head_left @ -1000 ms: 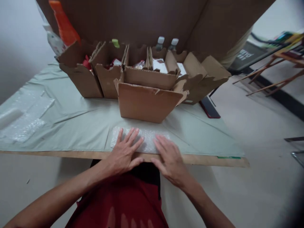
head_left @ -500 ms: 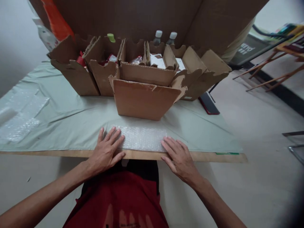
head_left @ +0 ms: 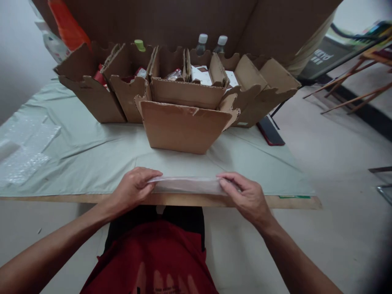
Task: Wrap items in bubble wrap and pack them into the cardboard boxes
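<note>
The fingers of the left hand are pinching one end of a translucent, whitish strip of plastic wrap, while the fingertips of the right hand are clamping its other end. The strip is spanning the gap between them at the near wooden edge of a table spread with pale green cloth; this two-ended hold is probably keeping it straight. One open brown cardboard box is standing just beyond, seemingly placed for either hand to reach. Behind it, apparently six open brown cardboard bins are standing side by side, perhaps keeping their contents separate, though overlapping walls are making the count unsure. Two clear bottles with white caps are showing behind them. One dark, flat slab with a red edge is lying to the right, and clear bubble wrap is resting at the left, its sheets overlapping too much for counting.
</note>
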### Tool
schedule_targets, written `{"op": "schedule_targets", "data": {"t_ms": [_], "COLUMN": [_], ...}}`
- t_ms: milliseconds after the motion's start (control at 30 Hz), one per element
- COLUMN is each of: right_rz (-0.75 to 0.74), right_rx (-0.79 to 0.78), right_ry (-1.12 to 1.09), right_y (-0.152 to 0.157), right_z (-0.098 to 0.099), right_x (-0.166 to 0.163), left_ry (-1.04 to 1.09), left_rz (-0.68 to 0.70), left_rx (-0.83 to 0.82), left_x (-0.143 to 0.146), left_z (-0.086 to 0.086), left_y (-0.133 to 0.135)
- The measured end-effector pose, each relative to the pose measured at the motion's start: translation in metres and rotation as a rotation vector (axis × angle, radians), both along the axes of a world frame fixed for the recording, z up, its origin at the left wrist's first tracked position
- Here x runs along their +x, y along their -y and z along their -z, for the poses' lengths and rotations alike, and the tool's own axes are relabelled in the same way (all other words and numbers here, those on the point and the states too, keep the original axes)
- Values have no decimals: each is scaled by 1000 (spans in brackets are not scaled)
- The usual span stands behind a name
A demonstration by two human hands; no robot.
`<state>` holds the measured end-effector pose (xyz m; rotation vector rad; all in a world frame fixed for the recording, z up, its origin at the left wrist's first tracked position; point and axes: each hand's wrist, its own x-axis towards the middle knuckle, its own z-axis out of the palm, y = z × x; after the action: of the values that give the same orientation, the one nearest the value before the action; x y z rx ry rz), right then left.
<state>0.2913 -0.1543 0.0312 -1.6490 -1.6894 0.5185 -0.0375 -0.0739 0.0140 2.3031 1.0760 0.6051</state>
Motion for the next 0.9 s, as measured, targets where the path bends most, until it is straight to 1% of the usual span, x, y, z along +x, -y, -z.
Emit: {"op": "schedule_targets", "data": {"t_ms": [33,100,133,167,200,233,300,333,367,400,433,500,567,600,633,667,700,767,833,900], "right_rz": [24,33,35,46,65,92,142,152,144,114,63,-114,-302,-364,-391,-379,-335,-202,-73,14], "right_rx": [-73,-182,-211,-213,-182,-125,30,99,153,190,215,222,182,153,122,94,72,37,22,27], "right_ry": [-73,-176,-193,-179,-130,-49,156,252,333,396,443,510,548,562,576,590,605,636,646,622], "right_y": [-4,-14,-19,-25,-29,-32,-33,-32,-29,-27,-24,-21,-21,-21,-21,-19,-16,-7,1,2], "right_z": [-2,4,10,18,27,34,44,45,44,41,38,35,38,43,49,56,61,69,69,64], "right_x": [2,7,10,13,15,18,20,18,12,4,-8,-38,-65,-72,-75,-71,-63,-36,-7,13], "left_ry": [5,-31,-70,-117,-163,-203,-233,-227,-219,-216,-223,-270,-351,-393,-429,-458,-478,-490,-476,-433], "left_rz": [-23,-61,-86,-117,-159,-209,-299,-316,-304,-262,-192,-11,138,182,204,210,211,208,221,220], "left_rx": [-116,-317,-372,-383,-343,-258,-1,130,239,317,366,388,361,344,332,323,317,310,300,289], "left_x": [0,0,1,1,1,0,-1,0,2,5,9,20,30,33,34,34,34,31,29,27], "left_z": [-6,-13,-14,-12,-10,-7,-2,0,2,4,7,16,28,35,40,44,46,47,44,43], "left_y": [-5,-16,-20,-24,-26,-26,-22,-19,-14,-9,-5,2,4,4,4,3,2,1,0,-1]}}
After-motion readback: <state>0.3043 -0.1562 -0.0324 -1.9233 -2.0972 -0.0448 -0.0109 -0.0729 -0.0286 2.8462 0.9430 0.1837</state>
